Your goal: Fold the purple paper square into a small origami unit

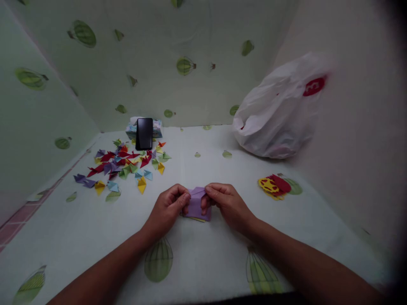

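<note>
Between my two hands is a piece of purple origami paper (197,192) with a folded edge along its top. My left hand (171,203) pinches its left side between thumb and fingers. On the right side, my right hand (224,201) grips it with thumb and forefinger, the other fingers curled below. Just under it lies a stack of square paper sheets (199,214), purple on top with a yellow edge showing beneath. How far the held paper is folded is hard to make out against the same-coloured stack.
Many folded paper pieces (124,163) in several colours lie heaped at the left. Behind them a black phone (144,133) leans on a tissue box (157,128). A white plastic bag (276,114) stands at the back right, with red and yellow paper cut-outs (275,186) in front.
</note>
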`<action>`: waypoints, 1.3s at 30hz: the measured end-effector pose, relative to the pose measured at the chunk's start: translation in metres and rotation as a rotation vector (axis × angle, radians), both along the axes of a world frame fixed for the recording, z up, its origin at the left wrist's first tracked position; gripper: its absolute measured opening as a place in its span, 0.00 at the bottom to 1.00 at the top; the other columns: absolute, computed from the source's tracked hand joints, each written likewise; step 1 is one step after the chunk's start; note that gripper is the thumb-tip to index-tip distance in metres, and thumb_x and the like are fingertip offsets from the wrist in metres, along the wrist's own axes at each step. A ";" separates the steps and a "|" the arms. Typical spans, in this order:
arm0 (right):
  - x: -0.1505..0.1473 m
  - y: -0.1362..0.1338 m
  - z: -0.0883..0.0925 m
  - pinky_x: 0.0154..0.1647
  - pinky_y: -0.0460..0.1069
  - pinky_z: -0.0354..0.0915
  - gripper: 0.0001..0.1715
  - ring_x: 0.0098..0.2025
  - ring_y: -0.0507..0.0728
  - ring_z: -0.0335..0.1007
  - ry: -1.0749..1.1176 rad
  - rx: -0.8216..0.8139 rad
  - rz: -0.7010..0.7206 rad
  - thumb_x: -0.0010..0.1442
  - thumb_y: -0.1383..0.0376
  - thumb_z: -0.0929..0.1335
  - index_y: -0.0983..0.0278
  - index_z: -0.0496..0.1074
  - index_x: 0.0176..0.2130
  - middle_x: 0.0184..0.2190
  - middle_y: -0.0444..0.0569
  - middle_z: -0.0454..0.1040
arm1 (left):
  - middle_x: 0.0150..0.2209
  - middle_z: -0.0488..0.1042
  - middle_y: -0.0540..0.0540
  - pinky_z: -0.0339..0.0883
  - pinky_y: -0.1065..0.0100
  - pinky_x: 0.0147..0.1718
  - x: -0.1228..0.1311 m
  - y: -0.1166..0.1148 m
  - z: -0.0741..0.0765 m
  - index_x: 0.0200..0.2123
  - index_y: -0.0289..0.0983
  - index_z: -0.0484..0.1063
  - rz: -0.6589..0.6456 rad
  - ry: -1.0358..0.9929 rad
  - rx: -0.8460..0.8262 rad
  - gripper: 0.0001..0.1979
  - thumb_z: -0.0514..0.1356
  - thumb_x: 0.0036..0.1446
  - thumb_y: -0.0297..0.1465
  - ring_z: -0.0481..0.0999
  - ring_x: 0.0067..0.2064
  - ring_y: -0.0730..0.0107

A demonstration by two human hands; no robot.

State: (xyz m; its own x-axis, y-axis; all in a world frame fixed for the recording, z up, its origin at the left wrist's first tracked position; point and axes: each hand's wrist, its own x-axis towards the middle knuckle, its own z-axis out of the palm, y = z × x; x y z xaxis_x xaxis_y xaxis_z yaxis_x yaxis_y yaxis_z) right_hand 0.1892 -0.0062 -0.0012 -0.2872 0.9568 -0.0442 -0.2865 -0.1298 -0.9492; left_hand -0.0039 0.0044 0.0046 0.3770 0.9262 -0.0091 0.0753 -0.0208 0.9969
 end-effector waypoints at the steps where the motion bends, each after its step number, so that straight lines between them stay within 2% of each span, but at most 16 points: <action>1: 0.000 0.000 0.000 0.29 0.48 0.66 0.19 0.22 0.52 0.72 -0.003 0.001 -0.006 0.62 0.57 0.69 0.67 0.75 0.26 0.23 0.47 0.76 | 0.22 0.68 0.53 0.60 0.70 0.29 0.000 0.001 0.000 0.31 0.35 0.68 0.002 0.000 -0.013 0.12 0.60 0.60 0.39 0.66 0.26 0.74; 5: 0.000 0.000 -0.001 0.30 0.48 0.65 0.19 0.23 0.51 0.72 -0.024 0.024 -0.043 0.63 0.58 0.69 0.67 0.74 0.26 0.23 0.46 0.76 | 0.21 0.67 0.54 0.59 0.71 0.28 0.000 0.002 -0.003 0.29 0.35 0.68 0.011 -0.020 -0.049 0.13 0.62 0.59 0.39 0.65 0.25 0.75; 14: 0.001 0.000 0.003 0.29 0.47 0.64 0.18 0.23 0.50 0.71 -0.053 0.018 -0.106 0.62 0.58 0.69 0.66 0.73 0.25 0.23 0.45 0.75 | 0.22 0.71 0.53 0.62 0.70 0.29 0.002 0.002 -0.001 0.33 0.35 0.71 0.024 -0.031 -0.118 0.12 0.62 0.57 0.39 0.68 0.26 0.73; 21: 0.000 -0.001 0.003 0.30 0.48 0.64 0.18 0.23 0.51 0.70 -0.095 0.045 -0.109 0.63 0.58 0.68 0.66 0.73 0.25 0.23 0.45 0.74 | 0.21 0.69 0.53 0.61 0.70 0.28 0.003 0.000 0.001 0.31 0.36 0.70 0.076 -0.032 -0.114 0.10 0.62 0.56 0.37 0.67 0.25 0.74; 26: -0.001 -0.003 0.003 0.31 0.49 0.65 0.19 0.24 0.51 0.70 -0.172 0.088 -0.112 0.64 0.57 0.68 0.65 0.73 0.25 0.23 0.45 0.74 | 0.22 0.70 0.52 0.61 0.69 0.30 0.002 0.000 0.001 0.29 0.36 0.70 0.033 0.022 -0.082 0.13 0.60 0.59 0.39 0.67 0.26 0.73; 31: 0.000 -0.003 0.005 0.31 0.48 0.66 0.20 0.24 0.51 0.70 -0.197 0.117 -0.104 0.64 0.56 0.67 0.65 0.72 0.25 0.23 0.45 0.74 | 0.21 0.67 0.53 0.59 0.70 0.28 0.001 -0.001 0.002 0.27 0.36 0.68 0.054 0.059 -0.044 0.13 0.62 0.58 0.39 0.66 0.25 0.73; 36: -0.001 -0.003 0.007 0.29 0.48 0.65 0.20 0.24 0.51 0.69 -0.313 0.152 -0.004 0.63 0.56 0.68 0.65 0.73 0.25 0.21 0.45 0.73 | 0.27 0.72 0.51 0.62 0.70 0.29 0.003 -0.001 -0.001 0.37 0.36 0.73 0.040 -0.015 -0.101 0.14 0.65 0.55 0.40 0.69 0.28 0.72; 39: -0.002 -0.003 0.006 0.30 0.47 0.66 0.17 0.25 0.51 0.70 -0.292 0.155 0.021 0.62 0.58 0.69 0.65 0.73 0.26 0.22 0.44 0.73 | 0.25 0.71 0.51 0.60 0.71 0.28 0.004 -0.001 -0.001 0.30 0.34 0.72 0.020 -0.033 -0.117 0.13 0.65 0.55 0.39 0.67 0.27 0.73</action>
State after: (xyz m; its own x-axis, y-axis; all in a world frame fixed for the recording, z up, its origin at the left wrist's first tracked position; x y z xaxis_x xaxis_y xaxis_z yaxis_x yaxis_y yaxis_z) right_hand 0.1873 -0.0097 0.0046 -0.3040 0.9525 0.0184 0.0015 0.0198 -0.9998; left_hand -0.0002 0.0031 0.0032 0.3604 0.9268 -0.1057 0.0420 0.0971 0.9944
